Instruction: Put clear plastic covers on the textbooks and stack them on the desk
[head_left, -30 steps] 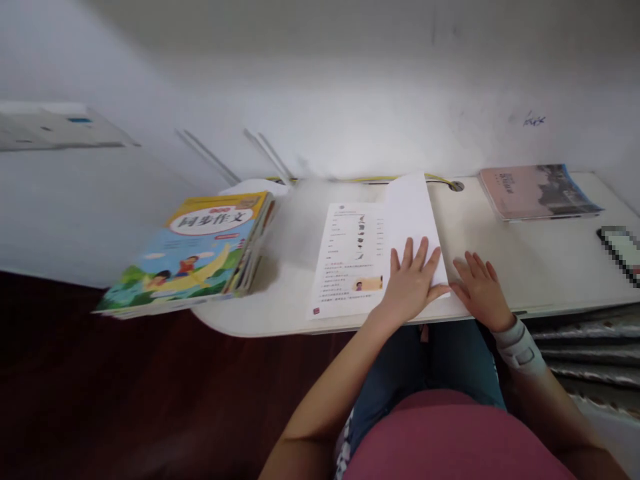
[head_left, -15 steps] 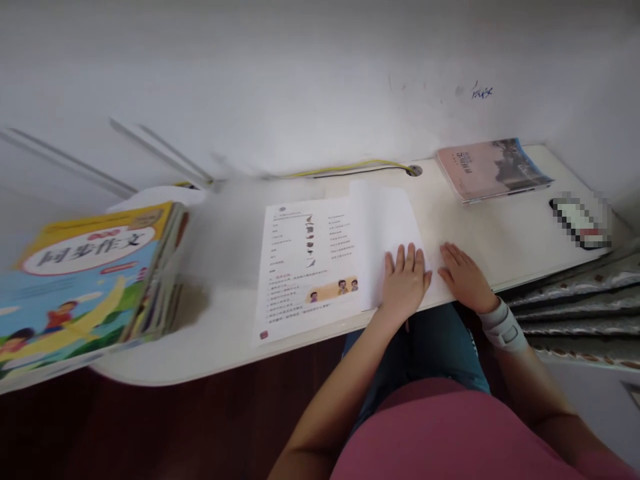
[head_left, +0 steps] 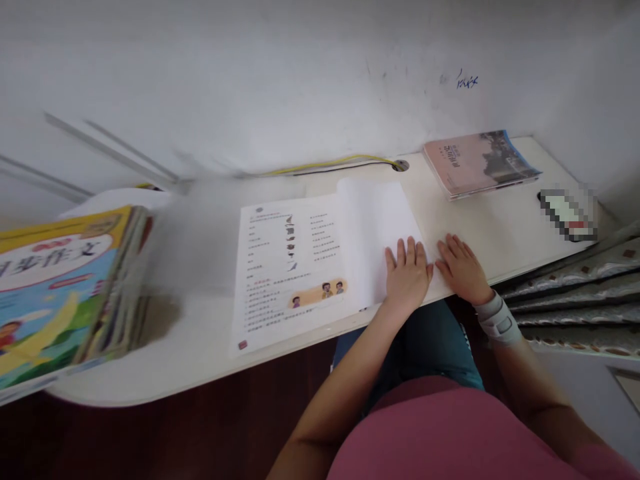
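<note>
An open workbook [head_left: 300, 267] lies on the white desk, its left page printed with text and small pictures, its right page [head_left: 373, 227] blank white. My left hand [head_left: 407, 273] rests flat on the lower right part of the blank page, fingers stretched out. Just right of the workbook, my right hand [head_left: 460, 267] lies on the desk top with fingers extended, holding nothing. A grey wrist brace [head_left: 496, 320] wraps the right wrist.
A stack of books [head_left: 65, 287] with a colourful cover stands at the left. Pink-covered books [head_left: 475, 163] lie at the back right, near a phone [head_left: 567, 215], partly pixelated. A yellow cable [head_left: 325, 162] runs along the wall to a desk hole. Patterned fabric [head_left: 575, 287] hangs at the right.
The camera view has turned slightly right, so the desk and books appear shifted left. Both hands keep nearly the same pose, my left on the page and my right on the desk.
</note>
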{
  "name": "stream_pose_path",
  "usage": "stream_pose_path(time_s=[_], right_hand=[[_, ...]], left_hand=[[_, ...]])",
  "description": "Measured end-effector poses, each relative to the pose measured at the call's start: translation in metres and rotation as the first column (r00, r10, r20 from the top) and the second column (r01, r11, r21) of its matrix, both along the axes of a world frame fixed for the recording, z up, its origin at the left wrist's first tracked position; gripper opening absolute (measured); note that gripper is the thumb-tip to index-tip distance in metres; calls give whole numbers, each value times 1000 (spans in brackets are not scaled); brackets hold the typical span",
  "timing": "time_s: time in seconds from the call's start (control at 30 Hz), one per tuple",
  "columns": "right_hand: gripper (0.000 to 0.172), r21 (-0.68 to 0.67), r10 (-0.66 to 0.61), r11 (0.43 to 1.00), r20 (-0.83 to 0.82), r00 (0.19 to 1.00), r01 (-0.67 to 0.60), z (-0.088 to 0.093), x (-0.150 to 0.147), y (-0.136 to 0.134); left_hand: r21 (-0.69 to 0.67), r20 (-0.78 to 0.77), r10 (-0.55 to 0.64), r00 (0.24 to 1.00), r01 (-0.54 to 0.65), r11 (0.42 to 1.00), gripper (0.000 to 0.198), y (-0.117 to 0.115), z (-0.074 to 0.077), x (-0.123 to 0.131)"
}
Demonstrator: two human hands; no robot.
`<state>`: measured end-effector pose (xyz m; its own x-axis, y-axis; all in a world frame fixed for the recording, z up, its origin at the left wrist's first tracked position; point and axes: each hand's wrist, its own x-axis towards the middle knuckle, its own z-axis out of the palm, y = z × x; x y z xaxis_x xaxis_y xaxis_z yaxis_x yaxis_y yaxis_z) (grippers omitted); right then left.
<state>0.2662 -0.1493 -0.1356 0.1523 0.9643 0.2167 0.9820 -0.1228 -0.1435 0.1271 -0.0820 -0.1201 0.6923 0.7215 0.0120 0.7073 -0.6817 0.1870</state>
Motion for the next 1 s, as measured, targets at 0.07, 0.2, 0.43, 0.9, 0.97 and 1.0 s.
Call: stream_pose_path(time_s=[0.07, 0.2, 0.43, 0.9, 0.97, 1.0], right_hand=[[47, 4, -1, 1000, -6, 1000, 1, 1, 0, 0], [46, 22, 1, 1000, -30, 1000, 0, 2, 1, -1], [46, 47, 0, 999, -85, 996, 4, 3, 0, 0], [47, 46, -7, 999, -132, 991, 13, 4, 4, 0], [48, 53, -18, 998, -131, 991, 25, 3, 3, 1], [48, 48, -24, 998, -126, 992, 30, 3, 3, 1]], left_hand=[[-8, -10, -1, 1000, 1, 1000, 58, 0, 1, 1], [-4, -14, -7, 1000, 7, 1000, 59, 0, 1, 2], [0, -2, 0, 1000, 0, 1000, 59, -2, 0, 10], [-31, -7, 0, 1000, 0, 1000, 58, -3, 7, 11], [-22, -4, -1, 1000, 1, 1000, 58, -7, 6, 13], [-15, -1, 4, 1000, -4, 1000, 58, -8, 6, 13]])
